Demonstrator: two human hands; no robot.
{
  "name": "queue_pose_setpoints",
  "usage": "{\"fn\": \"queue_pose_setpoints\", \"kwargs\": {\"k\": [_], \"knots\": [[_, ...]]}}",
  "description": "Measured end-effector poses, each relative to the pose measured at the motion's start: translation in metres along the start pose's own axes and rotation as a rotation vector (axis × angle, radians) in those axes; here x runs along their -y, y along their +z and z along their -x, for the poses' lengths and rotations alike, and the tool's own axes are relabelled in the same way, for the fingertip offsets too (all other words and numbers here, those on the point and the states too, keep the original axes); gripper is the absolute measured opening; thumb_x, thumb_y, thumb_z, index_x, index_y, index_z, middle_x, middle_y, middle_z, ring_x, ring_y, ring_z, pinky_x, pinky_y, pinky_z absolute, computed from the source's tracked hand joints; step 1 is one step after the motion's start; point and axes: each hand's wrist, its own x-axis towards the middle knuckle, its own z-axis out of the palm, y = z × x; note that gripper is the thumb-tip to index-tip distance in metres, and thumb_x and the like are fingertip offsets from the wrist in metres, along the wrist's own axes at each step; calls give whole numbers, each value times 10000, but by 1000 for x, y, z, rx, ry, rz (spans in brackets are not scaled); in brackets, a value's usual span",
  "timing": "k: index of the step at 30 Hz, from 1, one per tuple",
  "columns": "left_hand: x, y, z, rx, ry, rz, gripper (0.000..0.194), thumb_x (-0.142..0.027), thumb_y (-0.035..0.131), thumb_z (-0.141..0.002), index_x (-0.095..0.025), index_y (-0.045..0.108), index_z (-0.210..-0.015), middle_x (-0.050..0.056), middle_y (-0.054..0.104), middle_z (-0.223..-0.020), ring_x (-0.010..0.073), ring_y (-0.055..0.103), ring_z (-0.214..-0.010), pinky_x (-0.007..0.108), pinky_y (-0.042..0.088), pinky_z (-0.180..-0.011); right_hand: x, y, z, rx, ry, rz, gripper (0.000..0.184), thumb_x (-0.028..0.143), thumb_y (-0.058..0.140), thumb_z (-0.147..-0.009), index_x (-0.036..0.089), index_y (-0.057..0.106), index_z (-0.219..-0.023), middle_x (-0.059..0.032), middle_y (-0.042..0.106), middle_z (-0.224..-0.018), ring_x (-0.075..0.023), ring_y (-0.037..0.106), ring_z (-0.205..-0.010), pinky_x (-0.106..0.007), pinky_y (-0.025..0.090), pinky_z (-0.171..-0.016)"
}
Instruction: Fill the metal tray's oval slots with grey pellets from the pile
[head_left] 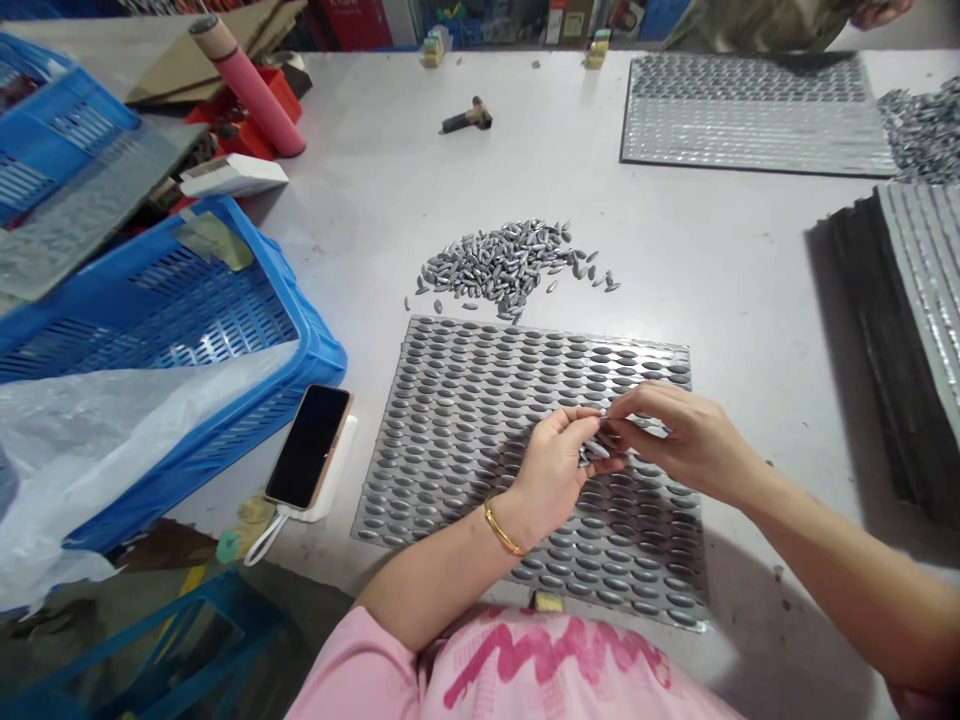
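My left hand point(559, 465) is closed around several small grey, pointed-oval metal pieces point(596, 450), with its thumb and index finger together at the top. Close against it, my right hand point(671, 435) pinches at the left fingertips; a small grey piece seems to be between its thumb and index finger. Both hands are above a flat panel point(450, 430) lined with rows of the same oval pieces. Beyond the panel's far edge lies a loose pile of these pieces point(499, 265), a few scattered to its right.
A phone point(309, 445) with a white cable lies left of the panel, beside a blue crate point(319, 345) holding plastic sheeting. Stacked panels point(892, 330) stand at right. Farther back are a dark-handled tool point(469, 118), another panel point(750, 130) and a person's hand point(881, 12).
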Motion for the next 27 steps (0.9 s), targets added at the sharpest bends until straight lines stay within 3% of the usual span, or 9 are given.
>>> {"fn": "queue_pose_setpoints", "kwargs": {"k": [3, 8, 10, 12, 15, 17, 23, 27], "knots": [[1, -2, -3, -19, 28, 9, 140, -216, 707, -788, -152, 622, -880, 38, 629, -835, 136, 606, -790, 265, 542, -676, -4, -2, -1, 29, 31, 5, 119, 238, 568, -940, 243, 686, -923, -28, 727, -803, -169, 659, -736, -302, 506, -645], [2, -4, -5, -16, 41, 28, 192, -218, 767, -744, -139, 639, -863, 44, 636, -850, 129, 594, -765, 273, 538, -674, -10, -13, -8, 251, 169, -137, 168, 350, 604, -930, 257, 744, -935, -15, 737, -781, -144, 658, -653, -262, 504, -557], [0, -3, -5, -26, 39, 45, 179, -203, 754, -756, -133, 656, -888, 50, 642, -863, 121, 592, -740, 283, 542, -684, -17, -17, -14, 283, 213, -173, 191, 371, 609, -918, 248, 754, -911, -13, 734, -744, -145, 650, -612, -265, 502, -535], [-2, -2, -4, -54, 29, 80, 162, -176, 704, -787, -129, 671, -938, 64, 657, -892, 125, 610, -742, 307, 554, -727, -30, -19, -23, 226, 236, -151, 196, 380, 625, -895, 237, 758, -882, -18, 740, -741, -158, 656, -615, -280, 512, -546], [-5, -1, -4, -81, 19, 129, 188, -97, 598, -798, -122, 675, -967, 80, 673, -925, 138, 642, -769, 358, 564, -822, -57, -16, -40, 2, 211, -3, 165, 355, 640, -866, 233, 750, -855, -32, 754, -798, -181, 672, -681, -312, 536, -627], [-5, -1, -3, -77, 9, 138, 214, -59, 572, -772, -119, 676, -949, 79, 675, -924, 139, 650, -774, 372, 562, -858, -76, -9, -50, -80, 151, 110, 172, 330, 608, -877, 233, 741, -827, -45, 750, -803, -194, 669, -705, -334, 535, -655], [-5, -2, -5, -81, -33, 162, 201, -71, 586, -765, -122, 684, -933, 85, 676, -900, 146, 657, -759, 375, 565, -846, -107, 14, -58, -39, -27, 336, 240, 245, 522, -919, 221, 755, -867, -78, 762, -884, -233, 677, -843, -378, 539, -742], [-5, -3, -5, -81, -28, 166, 179, -82, 589, -779, -120, 684, -926, 84, 674, -894, 145, 657, -761, 369, 568, -846, -111, 11, -58, 24, -74, 455, 272, 230, 495, -926, 207, 764, -895, -80, 766, -914, -239, 672, -878, -370, 527, -724]]}}
